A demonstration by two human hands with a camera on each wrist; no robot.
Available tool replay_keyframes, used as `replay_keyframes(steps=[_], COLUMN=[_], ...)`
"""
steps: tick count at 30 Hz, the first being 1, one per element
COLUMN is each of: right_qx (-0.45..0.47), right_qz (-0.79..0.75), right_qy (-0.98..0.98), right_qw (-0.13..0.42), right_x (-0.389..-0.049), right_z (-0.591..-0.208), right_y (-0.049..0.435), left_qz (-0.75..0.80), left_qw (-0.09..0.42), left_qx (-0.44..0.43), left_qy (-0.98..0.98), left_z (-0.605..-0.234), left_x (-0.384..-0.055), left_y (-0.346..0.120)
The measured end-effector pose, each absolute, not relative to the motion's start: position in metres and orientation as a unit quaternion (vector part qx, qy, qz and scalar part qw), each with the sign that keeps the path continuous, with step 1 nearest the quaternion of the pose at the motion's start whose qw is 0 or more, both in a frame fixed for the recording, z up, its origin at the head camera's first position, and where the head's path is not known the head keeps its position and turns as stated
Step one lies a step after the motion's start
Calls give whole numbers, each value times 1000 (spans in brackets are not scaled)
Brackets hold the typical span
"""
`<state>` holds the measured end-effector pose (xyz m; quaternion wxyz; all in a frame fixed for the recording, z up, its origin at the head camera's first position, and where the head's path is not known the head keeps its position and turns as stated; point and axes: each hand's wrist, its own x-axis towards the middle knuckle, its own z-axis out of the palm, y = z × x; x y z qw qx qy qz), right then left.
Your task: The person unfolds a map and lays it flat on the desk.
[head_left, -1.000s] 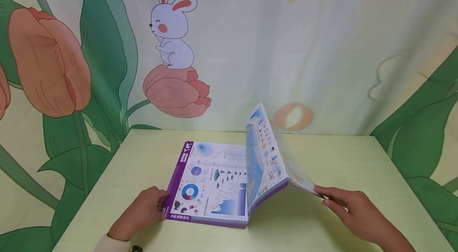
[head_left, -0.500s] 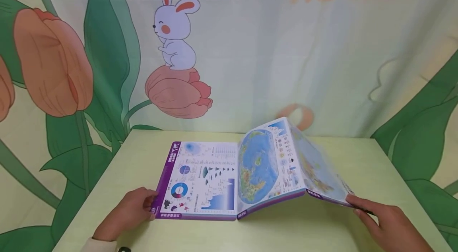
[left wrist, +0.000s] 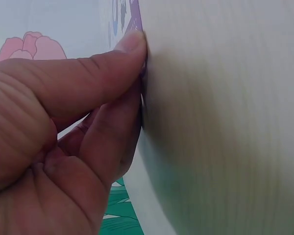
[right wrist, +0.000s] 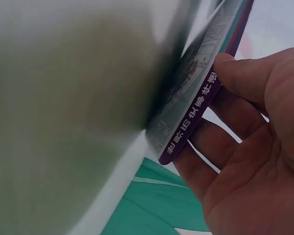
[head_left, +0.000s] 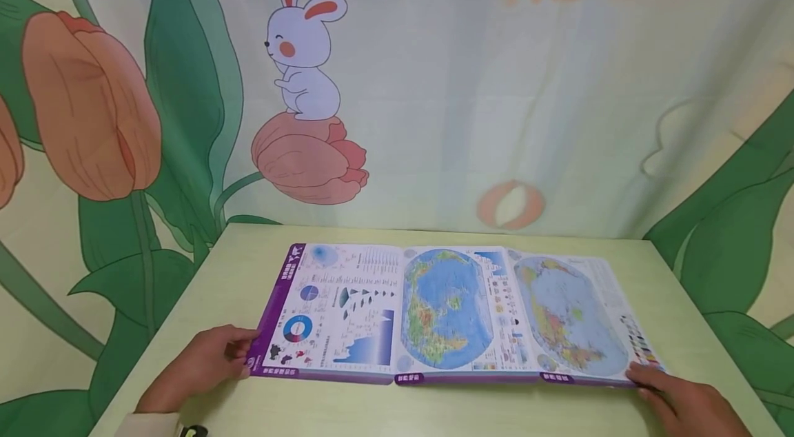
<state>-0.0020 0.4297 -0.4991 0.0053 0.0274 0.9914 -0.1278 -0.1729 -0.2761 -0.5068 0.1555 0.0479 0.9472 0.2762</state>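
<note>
A folding world map [head_left: 446, 313] with purple borders lies spread across the table in three panels. The left panel carries charts, while the middle and right panels show oval world maps. At its lower left corner, my left hand [head_left: 207, 361] pinches the purple edge [left wrist: 135, 17] between thumb and fingers. My right hand [head_left: 688, 395] grips the lower right corner, thumb over the front face. From the right wrist view, its fingers curl behind a purple strip [right wrist: 193, 117] with white lettering, and that corner tilts up from the tabletop.
The pale yellow-green table [head_left: 471, 416] ends at a fabric backdrop [head_left: 422, 78] printed with a rabbit, tulips and green leaves. Bare tabletop runs along the front of the map and at both sides.
My right hand has moved right and down, drawing the folded panels open until they lie nearly flat. My left hand has shifted left with its edge of the map.
</note>
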Motion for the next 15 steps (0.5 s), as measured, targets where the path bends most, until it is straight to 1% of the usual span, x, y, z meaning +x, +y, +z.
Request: replay_keyframes(steps=[4,7,9,12,15], right_qx=[21,15,19,42,67], right_qz=[-123,-118,-121,-134,-130], right_qy=[992,992,990,981,975], right_qw=[18,40,68,133,167], right_x=[0,-2,-4,-6,-10], right_z=[-509,-512,-512,-508,-495], right_y=[438,442,443,442,431], left_qz=[274,270,267,258,228], left_qw=[159,161,161,158,145], left_qx=[44,39,38,44,55], left_qy=[947,948,949,952,961], left_z=[-507,-506,-506,-505,-502], left_x=[-172,-172,-172,-169,-164], left_y=[-277,-276,-275,-273,-266])
